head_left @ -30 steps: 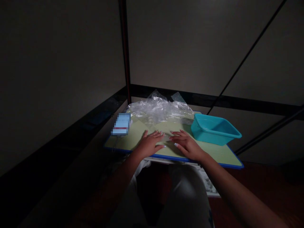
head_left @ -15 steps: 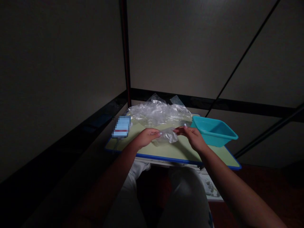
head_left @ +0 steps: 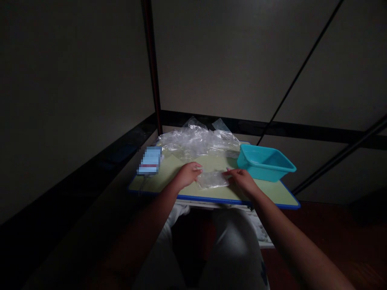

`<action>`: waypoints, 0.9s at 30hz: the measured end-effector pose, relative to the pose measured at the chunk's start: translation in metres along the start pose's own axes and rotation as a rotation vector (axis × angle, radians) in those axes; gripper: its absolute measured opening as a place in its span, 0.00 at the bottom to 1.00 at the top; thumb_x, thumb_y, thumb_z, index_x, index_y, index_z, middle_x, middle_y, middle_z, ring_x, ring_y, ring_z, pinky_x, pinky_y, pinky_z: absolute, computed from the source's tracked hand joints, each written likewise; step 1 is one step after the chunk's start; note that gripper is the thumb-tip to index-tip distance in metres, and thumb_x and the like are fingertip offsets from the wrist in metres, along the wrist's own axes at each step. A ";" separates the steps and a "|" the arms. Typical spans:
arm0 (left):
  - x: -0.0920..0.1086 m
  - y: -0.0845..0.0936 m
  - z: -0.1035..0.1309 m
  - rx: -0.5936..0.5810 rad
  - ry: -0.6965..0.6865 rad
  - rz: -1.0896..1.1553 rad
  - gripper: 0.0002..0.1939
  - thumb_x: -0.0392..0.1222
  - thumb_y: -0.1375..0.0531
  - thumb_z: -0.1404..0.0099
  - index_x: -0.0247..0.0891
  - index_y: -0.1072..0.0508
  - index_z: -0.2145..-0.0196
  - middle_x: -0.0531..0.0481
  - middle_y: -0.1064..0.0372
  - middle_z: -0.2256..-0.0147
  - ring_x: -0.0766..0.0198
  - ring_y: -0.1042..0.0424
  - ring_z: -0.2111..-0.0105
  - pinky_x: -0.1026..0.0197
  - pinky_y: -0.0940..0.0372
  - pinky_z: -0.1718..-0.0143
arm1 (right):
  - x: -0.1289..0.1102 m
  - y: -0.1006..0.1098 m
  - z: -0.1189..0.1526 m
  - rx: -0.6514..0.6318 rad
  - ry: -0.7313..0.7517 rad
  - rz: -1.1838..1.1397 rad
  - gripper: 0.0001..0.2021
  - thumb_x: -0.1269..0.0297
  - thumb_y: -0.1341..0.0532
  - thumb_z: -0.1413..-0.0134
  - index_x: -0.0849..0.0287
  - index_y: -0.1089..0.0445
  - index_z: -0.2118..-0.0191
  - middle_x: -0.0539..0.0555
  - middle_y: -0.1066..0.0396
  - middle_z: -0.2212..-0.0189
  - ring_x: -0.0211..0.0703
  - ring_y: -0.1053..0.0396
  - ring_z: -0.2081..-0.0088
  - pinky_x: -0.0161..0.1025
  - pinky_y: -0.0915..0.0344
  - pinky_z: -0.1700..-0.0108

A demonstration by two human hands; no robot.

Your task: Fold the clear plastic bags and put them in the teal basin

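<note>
A small clear plastic bag [head_left: 213, 180] stretches between my two hands, low over the front half of the pale yellow table [head_left: 169, 185]. My left hand [head_left: 189, 174] pinches its left end between thumb and fingers. At the right end, my right hand [head_left: 241, 179] has its fingertips closed on the bag's edge. The bag looks flat and roughly rectangular. Behind the hands lies a heap of crumpled clear plastic bags [head_left: 196, 139] along the back of the table.
A turquoise plastic basin [head_left: 266, 169] stands at the table's right. At the left edge is a phone [head_left: 150, 160] with a lit screen, blurred out. Dark-edged wall panels rise behind and to the left. My legs are under the table's front edge.
The small bag, crumpled and bunched before, is now spread flatter and lies lower between my hands. The whole view has shifted slightly, so the table appears a little further left.
</note>
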State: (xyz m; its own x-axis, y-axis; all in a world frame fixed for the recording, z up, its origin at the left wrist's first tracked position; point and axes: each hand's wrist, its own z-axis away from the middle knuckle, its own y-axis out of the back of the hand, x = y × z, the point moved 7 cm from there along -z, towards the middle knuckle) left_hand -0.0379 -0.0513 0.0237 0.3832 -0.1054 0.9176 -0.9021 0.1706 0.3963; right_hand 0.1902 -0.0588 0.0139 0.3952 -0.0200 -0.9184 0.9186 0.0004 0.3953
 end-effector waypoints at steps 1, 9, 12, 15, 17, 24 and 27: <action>0.001 0.003 0.000 0.044 -0.047 -0.042 0.13 0.39 0.42 0.39 0.33 0.30 0.56 0.44 0.29 0.60 0.60 0.28 0.64 0.57 0.33 0.59 | 0.001 0.000 0.001 0.013 0.007 0.031 0.30 0.40 0.43 0.53 0.68 0.24 0.66 0.55 0.30 0.82 0.37 0.39 0.82 0.34 0.45 0.80; 0.031 -0.030 0.034 0.118 -0.431 -0.701 0.21 0.48 0.49 0.33 0.38 0.35 0.46 0.43 0.40 0.43 0.54 0.44 0.42 0.48 0.50 0.41 | 0.002 -0.005 0.007 0.056 0.119 0.131 0.30 0.37 0.45 0.55 0.64 0.28 0.79 0.50 0.38 0.87 0.34 0.46 0.83 0.34 0.51 0.80; 0.033 -0.065 0.042 -0.008 -0.459 -0.848 0.32 0.57 0.52 0.34 0.36 0.46 0.38 0.42 0.55 0.36 0.52 0.58 0.36 0.42 0.60 0.38 | 0.004 -0.007 0.009 0.070 0.156 0.128 0.28 0.38 0.45 0.54 0.63 0.31 0.81 0.50 0.38 0.86 0.35 0.45 0.82 0.34 0.49 0.79; 0.030 -0.091 0.041 -0.113 -0.450 -0.919 0.35 0.60 0.58 0.33 0.36 0.52 0.36 0.43 0.62 0.35 0.53 0.64 0.35 0.40 0.66 0.38 | 0.007 -0.008 0.010 0.077 0.158 0.113 0.27 0.40 0.46 0.52 0.63 0.29 0.77 0.51 0.35 0.84 0.37 0.42 0.80 0.34 0.46 0.78; 0.026 -0.099 0.039 -0.152 -0.444 -0.943 0.35 0.60 0.60 0.33 0.36 0.54 0.36 0.43 0.63 0.35 0.52 0.65 0.35 0.39 0.68 0.38 | 0.009 -0.008 0.010 0.076 0.149 0.094 0.26 0.42 0.47 0.51 0.63 0.28 0.74 0.52 0.34 0.83 0.38 0.41 0.80 0.35 0.45 0.77; 0.018 -0.096 0.036 -0.174 -0.399 -0.939 0.43 0.66 0.63 0.36 0.30 0.56 0.35 0.38 0.63 0.35 0.53 0.65 0.35 0.39 0.69 0.38 | 0.013 -0.007 0.008 0.091 0.187 0.139 0.25 0.45 0.50 0.46 0.63 0.27 0.72 0.52 0.33 0.81 0.40 0.37 0.77 0.36 0.41 0.73; 0.018 -0.096 0.037 -0.185 -0.389 -0.942 0.43 0.66 0.63 0.36 0.31 0.55 0.36 0.38 0.62 0.35 0.52 0.63 0.35 0.40 0.66 0.38 | 0.009 -0.008 0.010 0.101 0.227 0.248 0.26 0.47 0.53 0.42 0.63 0.28 0.72 0.54 0.32 0.80 0.42 0.35 0.76 0.38 0.39 0.71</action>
State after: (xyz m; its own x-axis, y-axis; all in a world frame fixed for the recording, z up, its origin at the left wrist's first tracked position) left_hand 0.0479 -0.1062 0.0010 0.7975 -0.5781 0.1727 -0.2121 -0.0006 0.9772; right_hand 0.1865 -0.0695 0.0025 0.6086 0.1910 -0.7702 0.7933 -0.1219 0.5966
